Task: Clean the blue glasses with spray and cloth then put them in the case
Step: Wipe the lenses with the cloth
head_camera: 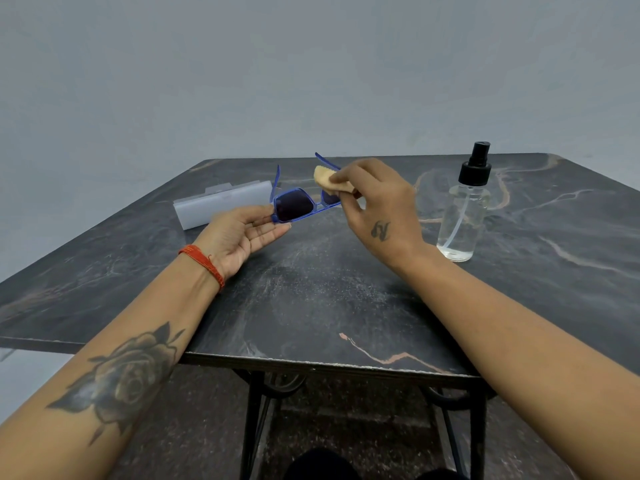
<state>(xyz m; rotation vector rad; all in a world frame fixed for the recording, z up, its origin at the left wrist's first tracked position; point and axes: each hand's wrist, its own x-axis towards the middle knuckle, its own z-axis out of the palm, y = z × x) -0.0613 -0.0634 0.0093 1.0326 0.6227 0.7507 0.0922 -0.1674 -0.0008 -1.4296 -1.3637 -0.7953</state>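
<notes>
On the dark marbled tabletop (311, 306), mid-frame, the left hand (242, 233) pinches the blue plastic-framed glasses (294, 204) at the frame's left corner, while the right hand (377, 206) pinches a small tan cloth (327, 180) over the right lens; they look light and scratchable, best held by the rim.

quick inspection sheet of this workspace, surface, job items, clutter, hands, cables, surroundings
surface: dark marbled table, dusty pale patch mid-top, chipped near edge
job's things: blue glasses held above the table, arms unfolded; tan cloth on one lens; spray bottle upright, nearly empty; pale case lying shut behind the left hand
clutter: nothing seen
grippers: left hand holds the frame's end; right hand pinches the cloth
cables: nothing seen
surroundings: plain grey wall, black metal table legs, speckled floor
</notes>
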